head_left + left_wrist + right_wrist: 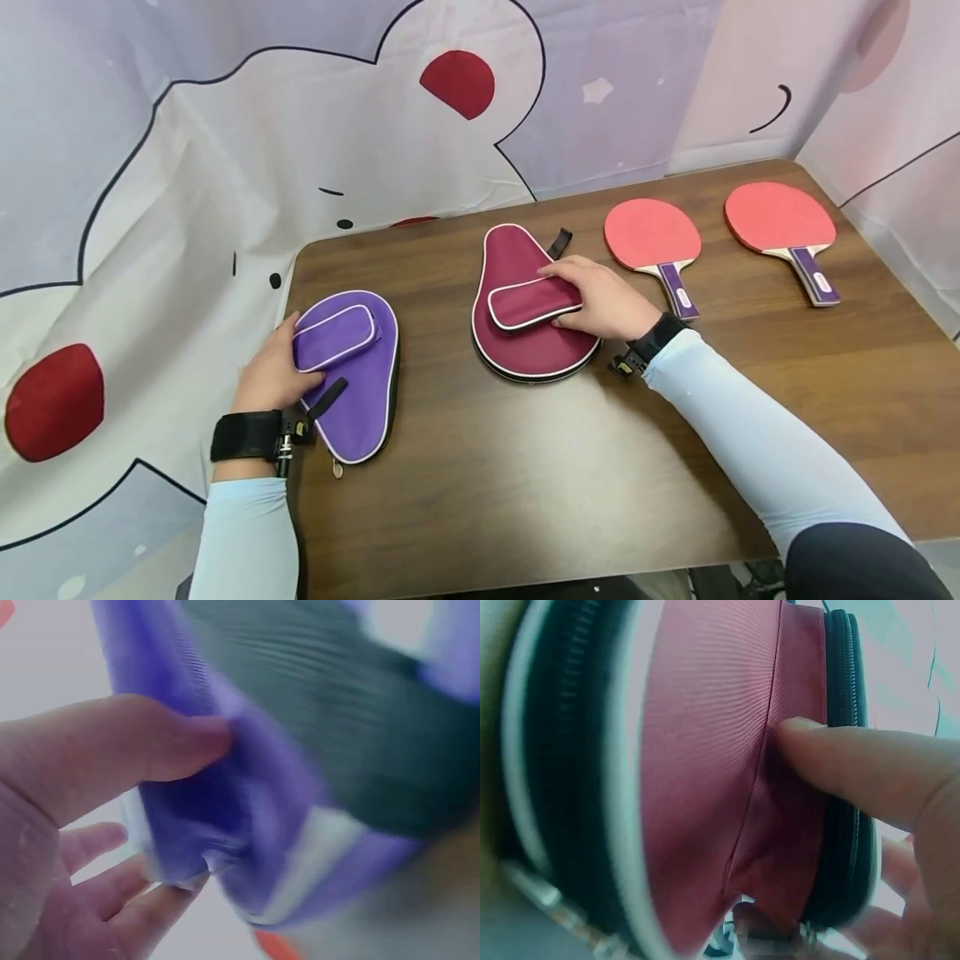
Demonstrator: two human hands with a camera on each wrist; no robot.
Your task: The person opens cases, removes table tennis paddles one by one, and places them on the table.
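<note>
Under my left hand (273,375) lies the purple paddle case (352,375), flat on the brown table (525,483) near its left edge. My thumb lies on top, beside the black strap (327,398), and my fingers curl round the case's left rim, so I am grasping it by its edge. The left wrist view is blurred, but it shows my thumb (150,750) pressed on the purple cloth (225,825) and my other fingers (135,900) beneath it. The raised pocket (335,337) with white piping sits just past my fingertips, and the zipper pull (337,469) hangs at the case's narrow end, toward my wrist.

Under my right hand (603,298) is the maroon paddle case (517,342), near the middle of the table. My fingers drape over its raised pocket (528,304), with my thumb at the near side of that pocket, so I am gripping it lightly from the right. From the right wrist view, my thumb (855,765) presses into the maroon fabric (705,750) next to the black zipper (840,675).

Just beyond my right knuckles lies a red paddle (654,242) with a purple handle, not touching me. A second red paddle (782,225) lies farther right, well apart from my hand. Behind the table hangs a cartoon backdrop (225,167).
</note>
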